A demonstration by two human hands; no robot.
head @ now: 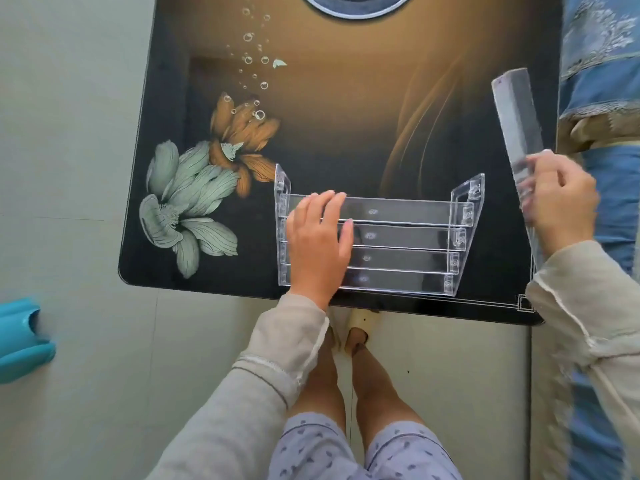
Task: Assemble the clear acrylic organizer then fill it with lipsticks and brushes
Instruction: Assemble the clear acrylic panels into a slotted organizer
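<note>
- The left hand (pixel 320 237) lay flat, fingers (pixel 329 202) spread, on the organizer (pixel 377 237).
- The right hand (pixel 559 206) had its fingers (pixel 543 168) curled around a clear acrylic strip (pixel 516 112) at 3 o'clock, over the counter's right edge.
- The organizer sat at the counter (pixel 346 133) edge at 6 o'clock; bare surface lay toward 12.
- A teal object (pixel 20 337) stood on the floor at 8 o'clock; blue bedding (pixel 599 64) bordered the right.

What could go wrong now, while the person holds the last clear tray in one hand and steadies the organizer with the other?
1. The organizer sits at the table's near edge; a push might slide it off.
2. The right hand grips the long acrylic tray only at its lower part, so it could slip.
3. The left hand presses one side only; the frame may twist.
</note>
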